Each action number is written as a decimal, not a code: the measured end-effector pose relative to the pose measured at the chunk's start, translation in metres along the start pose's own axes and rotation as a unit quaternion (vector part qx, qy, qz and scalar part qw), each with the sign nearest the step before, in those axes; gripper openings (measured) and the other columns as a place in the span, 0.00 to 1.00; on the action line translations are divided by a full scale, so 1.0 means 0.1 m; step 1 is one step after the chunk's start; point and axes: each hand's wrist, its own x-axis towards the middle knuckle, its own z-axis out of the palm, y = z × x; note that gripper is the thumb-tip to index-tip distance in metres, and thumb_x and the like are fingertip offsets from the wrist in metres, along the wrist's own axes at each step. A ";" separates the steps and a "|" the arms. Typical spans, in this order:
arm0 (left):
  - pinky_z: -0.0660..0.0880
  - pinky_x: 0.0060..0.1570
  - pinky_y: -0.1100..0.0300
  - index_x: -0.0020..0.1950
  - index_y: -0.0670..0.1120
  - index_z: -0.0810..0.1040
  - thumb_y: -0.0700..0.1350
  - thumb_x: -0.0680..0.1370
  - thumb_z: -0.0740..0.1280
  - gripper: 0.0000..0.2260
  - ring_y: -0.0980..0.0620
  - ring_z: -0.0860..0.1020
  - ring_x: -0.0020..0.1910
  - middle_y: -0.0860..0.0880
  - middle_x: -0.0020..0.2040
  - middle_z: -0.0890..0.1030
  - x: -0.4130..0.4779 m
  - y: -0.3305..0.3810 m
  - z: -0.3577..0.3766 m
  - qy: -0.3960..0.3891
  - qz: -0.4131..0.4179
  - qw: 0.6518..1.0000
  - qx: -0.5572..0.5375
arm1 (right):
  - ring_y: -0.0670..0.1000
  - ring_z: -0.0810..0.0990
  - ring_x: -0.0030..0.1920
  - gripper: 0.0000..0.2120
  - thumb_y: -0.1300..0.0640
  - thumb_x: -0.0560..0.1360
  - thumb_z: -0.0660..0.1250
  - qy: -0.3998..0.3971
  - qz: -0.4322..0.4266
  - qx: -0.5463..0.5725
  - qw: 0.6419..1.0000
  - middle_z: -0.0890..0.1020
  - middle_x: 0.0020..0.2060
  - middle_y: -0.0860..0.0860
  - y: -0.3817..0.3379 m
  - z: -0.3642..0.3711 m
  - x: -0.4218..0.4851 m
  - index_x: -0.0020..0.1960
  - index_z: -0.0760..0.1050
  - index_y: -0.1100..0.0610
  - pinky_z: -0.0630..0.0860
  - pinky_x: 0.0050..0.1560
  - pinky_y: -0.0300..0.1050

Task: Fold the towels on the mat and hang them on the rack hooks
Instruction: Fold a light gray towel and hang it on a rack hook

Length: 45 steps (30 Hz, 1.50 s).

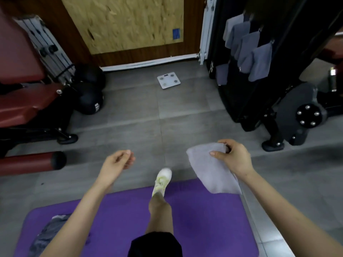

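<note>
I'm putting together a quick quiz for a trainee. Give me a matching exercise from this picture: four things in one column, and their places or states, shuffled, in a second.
Things
1. folded towel
2. crumpled towel
3. scale
4. left hand

Places or states
A. lies on the purple mat
B. holds nothing
C. gripped by the right hand
D. sits on the grey floor, off the mat

Pairs: 1-C, 2-A, 3-D, 4-B
</note>
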 end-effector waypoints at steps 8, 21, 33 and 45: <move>0.73 0.37 0.69 0.45 0.45 0.77 0.41 0.81 0.59 0.08 0.57 0.79 0.35 0.49 0.39 0.81 2.61 1.04 0.05 -0.015 0.015 0.999 0.043 | 0.48 0.80 0.49 0.20 0.50 0.64 0.78 -0.008 -0.010 -0.025 1.000 0.82 0.45 0.44 -0.57 -0.13 2.34 0.54 0.79 0.49 0.76 0.54 0.50; 0.72 0.37 0.72 0.49 0.42 0.78 0.38 0.80 0.60 0.07 0.65 0.77 0.33 0.49 0.40 0.81 5.87 3.40 1.32 -0.162 0.140 0.974 0.072 | 0.43 0.78 0.51 0.21 0.51 0.66 0.77 0.057 -0.008 -0.032 0.998 0.81 0.48 0.40 -1.88 -0.95 5.32 0.56 0.75 0.42 0.73 0.57 0.44; 0.72 0.44 0.72 0.49 0.50 0.80 0.45 0.80 0.61 0.07 0.65 0.78 0.42 0.56 0.44 0.82 7.62 5.11 2.99 -0.272 0.257 0.923 0.093 | 0.46 0.80 0.45 0.19 0.57 0.66 0.78 0.128 -0.043 0.106 0.985 0.82 0.44 0.47 -2.32 -2.05 7.64 0.51 0.72 0.48 0.77 0.46 0.44; 0.72 0.56 0.68 0.55 0.48 0.79 0.46 0.81 0.58 0.10 0.63 0.77 0.53 0.55 0.51 0.81 9.08 6.70 4.43 -0.395 0.320 0.861 0.019 | 0.44 0.81 0.45 0.17 0.61 0.67 0.76 0.129 -0.074 0.136 0.980 0.82 0.44 0.49 -2.62 -3.14 9.44 0.52 0.76 0.48 0.76 0.44 0.35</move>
